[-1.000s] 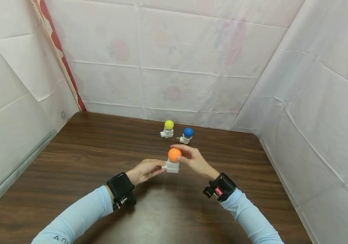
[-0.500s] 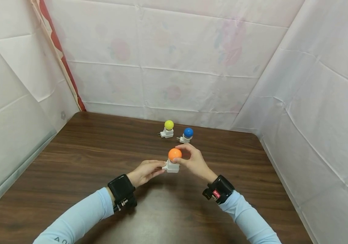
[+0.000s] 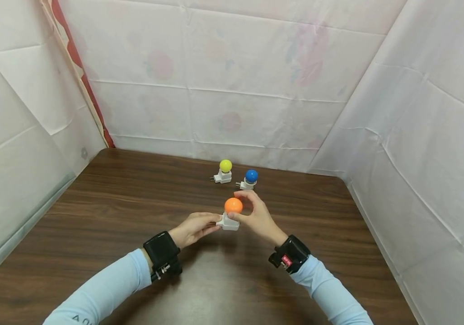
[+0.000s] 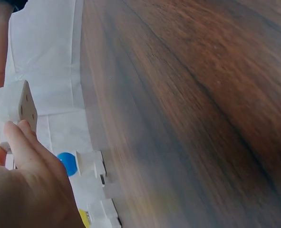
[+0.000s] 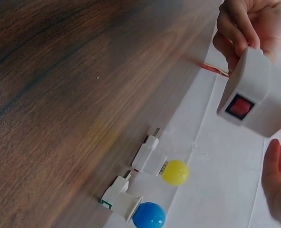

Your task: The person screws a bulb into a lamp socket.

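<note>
In the head view an orange light bulb [image 3: 233, 205] stands upright in a white plug-in socket [image 3: 230, 224], raised over the table. My left hand [image 3: 194, 228] pinches the socket's plug end between thumb and fingers, which hide the prongs. Curled about the bulb from the right is my right hand [image 3: 259, 218], thumb across its lower front and index finger at its upper far side. The right wrist view shows a red rocker switch [image 5: 240, 106] on the socket's end. Small holes mark the socket's underside [image 4: 28, 107] in the left wrist view.
Farther back on the dark wooden table [image 3: 142, 189] are a yellow bulb [image 3: 225, 165] and a blue bulb [image 3: 251, 176], each in its own white plug-in socket. White patterned sheets [image 3: 215, 113] hang behind the table and along both sides.
My right thumb has slid left across the bulb's lower front, and the right wrist has turned and shifted slightly left. The left hand and socket have stayed nearly still.
</note>
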A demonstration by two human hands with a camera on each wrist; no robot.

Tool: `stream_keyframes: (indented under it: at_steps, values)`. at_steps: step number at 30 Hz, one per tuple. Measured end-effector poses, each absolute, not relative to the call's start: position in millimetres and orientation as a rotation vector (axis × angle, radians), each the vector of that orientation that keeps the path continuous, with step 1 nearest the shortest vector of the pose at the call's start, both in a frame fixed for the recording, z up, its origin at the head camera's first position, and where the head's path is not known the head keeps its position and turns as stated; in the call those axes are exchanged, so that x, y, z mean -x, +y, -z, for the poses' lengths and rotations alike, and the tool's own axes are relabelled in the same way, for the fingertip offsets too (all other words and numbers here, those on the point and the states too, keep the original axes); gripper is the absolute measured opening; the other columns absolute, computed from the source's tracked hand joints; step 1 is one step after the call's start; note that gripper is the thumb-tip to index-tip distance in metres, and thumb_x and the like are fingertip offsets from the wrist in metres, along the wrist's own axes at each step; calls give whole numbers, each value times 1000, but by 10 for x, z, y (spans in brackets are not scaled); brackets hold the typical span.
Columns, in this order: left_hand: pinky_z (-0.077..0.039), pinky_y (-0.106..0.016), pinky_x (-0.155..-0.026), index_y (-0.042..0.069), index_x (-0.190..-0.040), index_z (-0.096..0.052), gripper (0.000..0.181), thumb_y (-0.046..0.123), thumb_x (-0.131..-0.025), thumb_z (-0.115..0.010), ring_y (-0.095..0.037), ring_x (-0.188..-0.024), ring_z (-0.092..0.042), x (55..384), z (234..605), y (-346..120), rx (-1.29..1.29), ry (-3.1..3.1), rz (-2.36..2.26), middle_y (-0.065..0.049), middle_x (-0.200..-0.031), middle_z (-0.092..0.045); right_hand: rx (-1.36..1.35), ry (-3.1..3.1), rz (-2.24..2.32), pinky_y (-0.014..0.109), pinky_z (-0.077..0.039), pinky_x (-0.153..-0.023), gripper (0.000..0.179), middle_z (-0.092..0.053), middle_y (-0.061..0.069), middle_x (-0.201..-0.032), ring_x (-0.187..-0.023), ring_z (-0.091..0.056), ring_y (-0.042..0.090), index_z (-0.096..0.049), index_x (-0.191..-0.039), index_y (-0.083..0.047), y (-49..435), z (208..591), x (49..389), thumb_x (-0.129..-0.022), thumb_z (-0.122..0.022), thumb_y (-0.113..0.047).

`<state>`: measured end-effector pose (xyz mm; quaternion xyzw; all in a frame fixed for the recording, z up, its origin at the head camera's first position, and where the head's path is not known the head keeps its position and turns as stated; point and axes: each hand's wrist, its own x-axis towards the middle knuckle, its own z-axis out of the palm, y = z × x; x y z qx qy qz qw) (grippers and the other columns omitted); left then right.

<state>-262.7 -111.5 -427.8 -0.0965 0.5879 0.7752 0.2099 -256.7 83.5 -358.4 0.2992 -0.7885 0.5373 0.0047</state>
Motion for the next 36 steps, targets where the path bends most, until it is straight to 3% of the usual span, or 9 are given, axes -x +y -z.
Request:
stream_keyframes:
  at_steps: [4, 9, 15, 23, 31, 36]
  values:
    - [-55, -20, -82, -14, -121, -49, 40, 4, -87, -60, -13, -84, -62, 2614, 4301, -1142, 247, 1634, -2139, -12, -99, -60, -1135, -2425, -1798, 48, -40, -105, 50, -42, 22, -135, -124, -42, 38, -40, -132, 7, 899, 3621, 2607, -85, -58, 5]
    - [-55, -18, -81, -15, -121, -48, 40, 4, -88, -59, -12, -83, -62, 2611, 4317, -1163, 218, 1619, -2110, -11, -97, -60, -1304, -2400, -1893, 50, -38, -105, 44, -40, 21, -138, -125, -41, 38, -42, -132, 7, 952, 3736, 2726, -89, -51, 6]
    - [-55, -19, -81, -13, -122, -49, 39, 5, -89, -58, -12, -83, -62, 2658, 4298, -1172, 224, 1604, -2082, -11, -97, -60, -1242, -2502, -1849, 39, -43, -104, 41, -44, 17, -137, -121, -47, 29, -46, -131, 3, 941, 3753, 2775, -90, -51, 5]
    - [-56, -19, -80, -11, -122, -50, 37, 5, -88, -58, -12, -82, -62, 2876, 4230, -1169, 234, 1615, -2088, -11, -98, -60, -1070, -2640, -1686, 44, -45, -101, 41, -46, 21, -133, -118, -49, 32, -47, -129, 6, 885, 3475, 2783, -88, -48, 9]
    - [-56, -18, -79, -10, -125, -49, 40, 3, -88, -58, -12, -80, -62, 2999, 4209, -1140, 250, 1613, -2124, -12, -100, -59, -953, -2613, -1523, 41, -51, -94, 40, -52, 16, -129, -114, -53, 30, -54, -125, -1, 903, 3660, 3019, -86, -60, 2]
    - [-56, -18, -78, -11, -125, -48, 41, 3, -88, -58, -11, -79, -63, 2993, 4212, -1125, 249, 1616, -2121, -10, -97, -60, -917, -2513, -1358, 30, -56, -84, 41, -59, 9, -115, -100, -59, 21, -61, -115, -4, 906, 3784, 3087, -78, -72, -17]
